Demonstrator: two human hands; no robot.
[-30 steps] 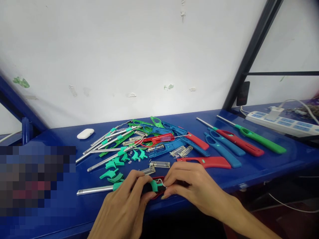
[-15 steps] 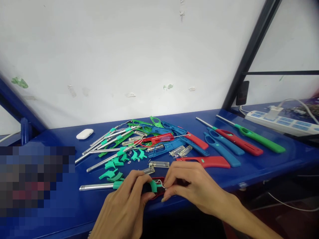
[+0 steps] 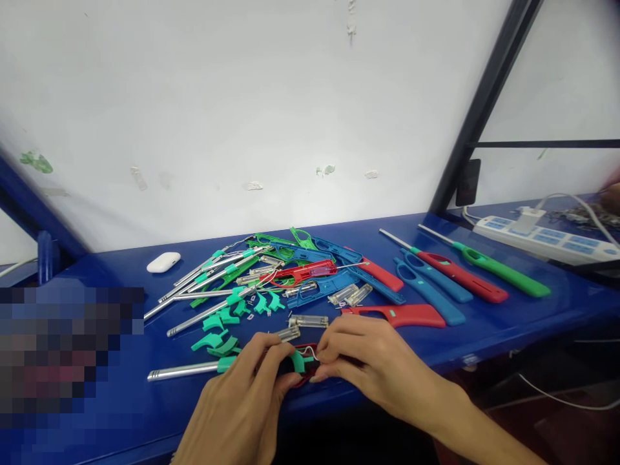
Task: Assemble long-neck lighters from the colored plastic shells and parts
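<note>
At the table's near edge lies a partly open utility lighter, its metal tube (image 3: 186, 371) pointing left. My left hand (image 3: 245, 400) is closed around the lighter's middle, thumb and fingers on either side of a green trigger (image 3: 298, 363). Part of the red casing half (image 3: 303, 381) shows between my hands. A white wire (image 3: 308, 349) loops out of that casing to the fingertips of my right hand (image 3: 375, 365), which pinch at its end. Those fingers hide whatever else they grip. Loose green triggers (image 3: 213, 340) and a clear fuel tank (image 3: 288, 334) lie just beyond.
Behind are piled metal tubes (image 3: 198, 316), a blue casing half (image 3: 322, 286) and more tanks (image 3: 309, 321). Rightward lie a red casing half (image 3: 416, 315) and two whole lighters, one red (image 3: 465, 278), one green (image 3: 508, 271). A white earbud case (image 3: 163, 262) and power strip (image 3: 547, 239) flank them.
The lighter's tube tip has swung slightly left and toward me. My right fingers have shifted a little left over the casing. Both hands keep their hold.
</note>
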